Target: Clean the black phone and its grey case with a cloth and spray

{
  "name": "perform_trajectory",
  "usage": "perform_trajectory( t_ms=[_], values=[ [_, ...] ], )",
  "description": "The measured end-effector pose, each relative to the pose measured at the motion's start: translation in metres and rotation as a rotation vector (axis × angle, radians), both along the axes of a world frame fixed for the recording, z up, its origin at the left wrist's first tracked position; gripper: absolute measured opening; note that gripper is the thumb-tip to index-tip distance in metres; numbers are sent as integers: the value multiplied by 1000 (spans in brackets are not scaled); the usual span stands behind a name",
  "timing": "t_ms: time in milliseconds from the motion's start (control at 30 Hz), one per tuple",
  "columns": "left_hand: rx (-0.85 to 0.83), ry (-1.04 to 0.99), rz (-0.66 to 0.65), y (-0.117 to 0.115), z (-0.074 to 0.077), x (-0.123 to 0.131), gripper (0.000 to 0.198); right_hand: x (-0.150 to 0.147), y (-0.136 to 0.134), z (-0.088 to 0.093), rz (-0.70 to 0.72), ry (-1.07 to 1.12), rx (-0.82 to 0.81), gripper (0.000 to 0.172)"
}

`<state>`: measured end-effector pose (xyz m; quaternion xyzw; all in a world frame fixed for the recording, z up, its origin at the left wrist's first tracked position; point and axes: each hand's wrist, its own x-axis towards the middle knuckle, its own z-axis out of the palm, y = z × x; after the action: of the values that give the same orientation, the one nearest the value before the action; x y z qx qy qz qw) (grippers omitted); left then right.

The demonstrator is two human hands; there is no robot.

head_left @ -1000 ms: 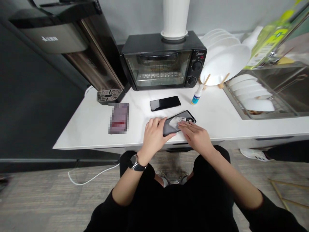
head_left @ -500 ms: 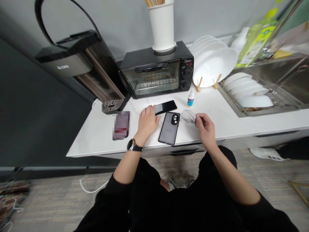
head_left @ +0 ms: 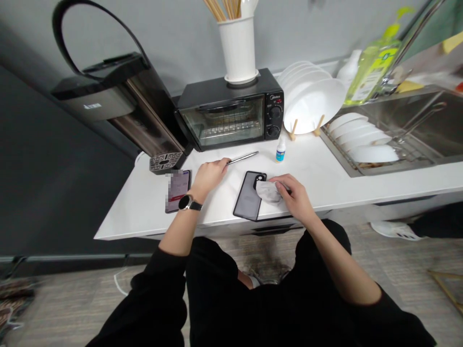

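Note:
My left hand (head_left: 210, 177) grips one end of a black phone (head_left: 244, 157), which is tilted so that its thin edge faces me. In my right hand (head_left: 292, 195) is a crumpled whitish-grey cloth (head_left: 268, 192), pinched between thumb and fingers. The cloth covers part of a phone case (head_left: 248, 198) with a black rim and a grey translucent back, lying on the white counter; I cannot tell whether they touch. Behind my right hand stands a small white bottle (head_left: 280, 150) with a blue label. Another phone (head_left: 178, 192), screen lit and partly blurred, lies left of my left hand.
A black toaster oven (head_left: 231, 113) stands at the back, bearing a white utensil holder (head_left: 238, 50). Left of it is a tall drink dispenser (head_left: 133, 106). White plates (head_left: 315, 103) stand in a rack, beside a sink (head_left: 427, 140) with bowls. The counter's front edge (head_left: 126, 236) is near me.
My left hand has taken hold of the phone and tilted it up from lying flat. My right hand has brought the cloth leftward over the case. The view has shifted slightly.

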<state>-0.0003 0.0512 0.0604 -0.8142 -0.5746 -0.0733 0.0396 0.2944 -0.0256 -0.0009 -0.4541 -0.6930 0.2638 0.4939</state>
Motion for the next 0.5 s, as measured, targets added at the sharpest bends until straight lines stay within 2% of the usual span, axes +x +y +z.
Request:
perform_trajectory(
  t_ms=[67, 133, 267, 333, 400, 500],
  values=[
    [45, -208, 24, -12, 9, -3, 37, 1, 0, 0, 1, 6, 0, 31],
    [33, -497, 49, -31, 14, -2, 36, 2, 1, -1, -78, 41, -16, 31],
    [-249, -991, 57, -77, 6, 11, 41, 2, 3, -5, -259, 176, -95, 33],
    [-405, -1060, 62, -93, -5, 17, 44, 2, 2, -6, -295, 208, -101, 34],
    [-492, -1060, 92, -102, -16, 20, 45, 2, 0, -5, -275, 174, -93, 34],
    [-460, -932, 60, -105, -27, 22, 40, 1, -5, -3, -140, 27, -40, 31]
  ],
)
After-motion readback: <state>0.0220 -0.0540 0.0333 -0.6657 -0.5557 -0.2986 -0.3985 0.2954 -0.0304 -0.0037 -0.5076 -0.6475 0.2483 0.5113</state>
